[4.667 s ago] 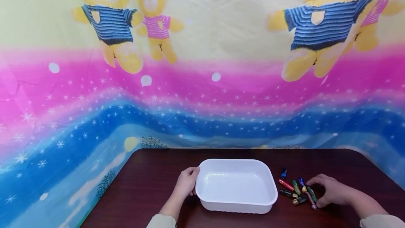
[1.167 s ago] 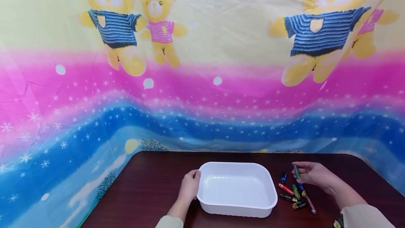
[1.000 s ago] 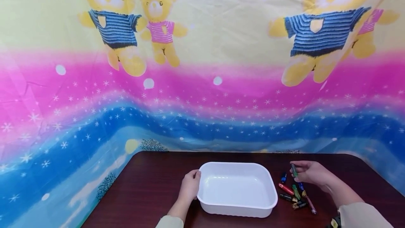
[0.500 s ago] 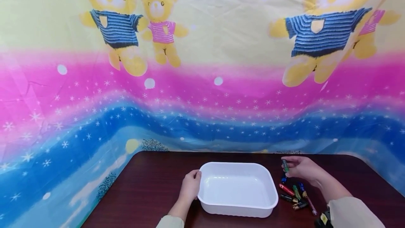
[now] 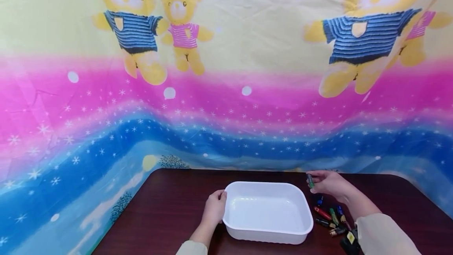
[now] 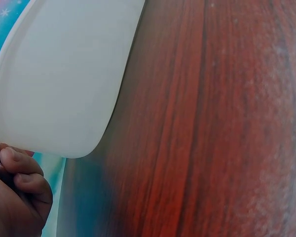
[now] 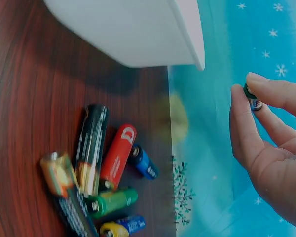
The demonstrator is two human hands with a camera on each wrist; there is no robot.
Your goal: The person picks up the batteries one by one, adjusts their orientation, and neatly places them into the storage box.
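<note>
My left hand (image 5: 214, 207) grips the left rim of a white plastic basin (image 5: 267, 237); in the left wrist view its curled fingers (image 6: 32, 182) sit at the basin's corner. Between thumb and fingertips my right hand (image 5: 330, 185) pinches a green and dark battery (image 5: 310, 181), raised just beyond the basin's right back corner. Mostly covered by the fingers in the right wrist view, that battery (image 7: 255, 102) shows only one end. Under the right forearm lie several loose batteries, among them a red battery (image 7: 118, 157), a green battery (image 7: 113, 201) and a blue battery (image 7: 144, 162).
The dark wood table (image 5: 170, 207) carries the basin and the batteries. Two black and gold batteries (image 7: 92, 148) lie among the loose ones, right of the basin. A printed cloth (image 5: 226, 109) with bears hangs behind the table. A black wrist device (image 5: 350, 242) overlaps the pile's near side.
My right hand has picked the green and dark battery out of the pile and carried it up and left toward the basin. The left hand keeps its grip on the rim.
</note>
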